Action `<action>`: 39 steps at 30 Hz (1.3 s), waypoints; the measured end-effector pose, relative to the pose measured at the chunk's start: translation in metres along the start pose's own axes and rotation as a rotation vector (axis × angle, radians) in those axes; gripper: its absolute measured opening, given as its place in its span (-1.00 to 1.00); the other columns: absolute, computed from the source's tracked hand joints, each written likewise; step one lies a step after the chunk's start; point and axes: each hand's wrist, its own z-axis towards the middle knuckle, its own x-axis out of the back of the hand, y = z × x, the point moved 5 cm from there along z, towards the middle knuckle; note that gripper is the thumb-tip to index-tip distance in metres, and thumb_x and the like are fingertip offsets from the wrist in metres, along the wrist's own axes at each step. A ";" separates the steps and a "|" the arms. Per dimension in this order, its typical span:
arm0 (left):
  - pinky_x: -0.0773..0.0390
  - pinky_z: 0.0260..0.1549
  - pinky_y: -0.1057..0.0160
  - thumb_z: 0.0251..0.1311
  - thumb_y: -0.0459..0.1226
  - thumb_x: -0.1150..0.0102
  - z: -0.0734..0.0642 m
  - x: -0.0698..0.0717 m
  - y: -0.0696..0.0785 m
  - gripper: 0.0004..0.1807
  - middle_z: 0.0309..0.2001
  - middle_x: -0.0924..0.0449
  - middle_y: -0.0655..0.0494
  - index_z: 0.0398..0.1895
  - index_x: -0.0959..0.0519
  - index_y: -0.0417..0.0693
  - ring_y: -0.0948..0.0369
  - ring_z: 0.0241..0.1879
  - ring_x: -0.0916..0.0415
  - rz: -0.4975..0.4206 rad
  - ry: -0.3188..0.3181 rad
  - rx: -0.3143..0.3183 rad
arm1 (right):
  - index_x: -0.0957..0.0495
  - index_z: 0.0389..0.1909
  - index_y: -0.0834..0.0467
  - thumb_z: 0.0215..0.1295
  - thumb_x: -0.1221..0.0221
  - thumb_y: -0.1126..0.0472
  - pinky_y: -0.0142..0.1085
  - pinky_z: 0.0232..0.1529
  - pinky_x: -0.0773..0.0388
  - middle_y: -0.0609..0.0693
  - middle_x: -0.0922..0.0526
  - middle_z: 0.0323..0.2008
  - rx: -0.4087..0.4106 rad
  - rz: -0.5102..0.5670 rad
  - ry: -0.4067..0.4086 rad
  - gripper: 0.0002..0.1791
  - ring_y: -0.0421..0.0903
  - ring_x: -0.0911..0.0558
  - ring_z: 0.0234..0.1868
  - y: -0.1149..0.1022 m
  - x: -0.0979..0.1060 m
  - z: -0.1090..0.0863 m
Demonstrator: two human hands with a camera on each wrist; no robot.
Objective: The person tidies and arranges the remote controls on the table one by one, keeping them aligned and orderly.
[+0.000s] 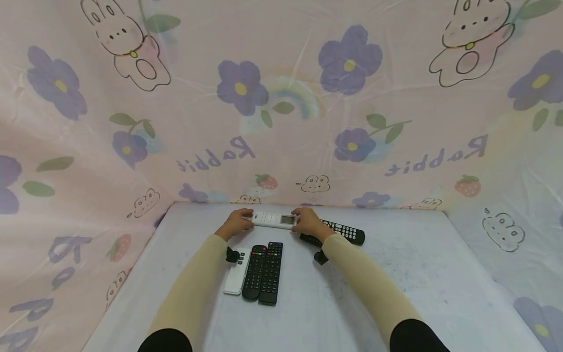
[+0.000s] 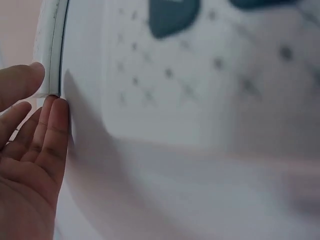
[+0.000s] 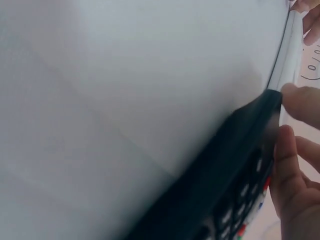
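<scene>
"Pink cloth [image 1: 281, 29] surrounds a white table [image 1: 409, 288]. Who holds what?"

"Apart, left hand [image 1: 236, 223] and right hand [image 1: 309, 223] each pinch an end of the screen remote [image 1: 269, 219], by the far edge."

"Handling? Neighbours?"

"Likely light, stiff, slick; hold its ends, off the screen [image 1: 288, 220]. Black remote [image 1: 349, 232] beside the right hand; nearer, a white remote [image 1: 236, 279] and two black handsets [image 1: 253, 275]."

left arm [image 1: 192, 283]: forward, angled inward | left hand [image 1: 236, 224]: thumb [image 2: 22, 84] opposing fingers [image 2: 59, 116], pinching | right arm [image 1: 370, 281]: forward, angled inward | right hand [image 1: 310, 222]: pinching, apart from left
</scene>
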 end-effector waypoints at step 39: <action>-0.25 0.32 -0.12 0.02 -0.40 -0.35 0.016 -0.009 -0.007 -0.31 0.40 -0.28 -0.04 0.30 -0.42 0.03 -0.09 0.39 -0.18 0.082 0.063 0.031 | -0.51 0.14 0.30 0.00 -0.28 0.45 -0.12 0.06 -0.53 0.18 -0.57 0.08 -0.004 -0.113 -0.006 -0.43 -0.02 -0.55 -0.09 -0.004 -0.008 -0.003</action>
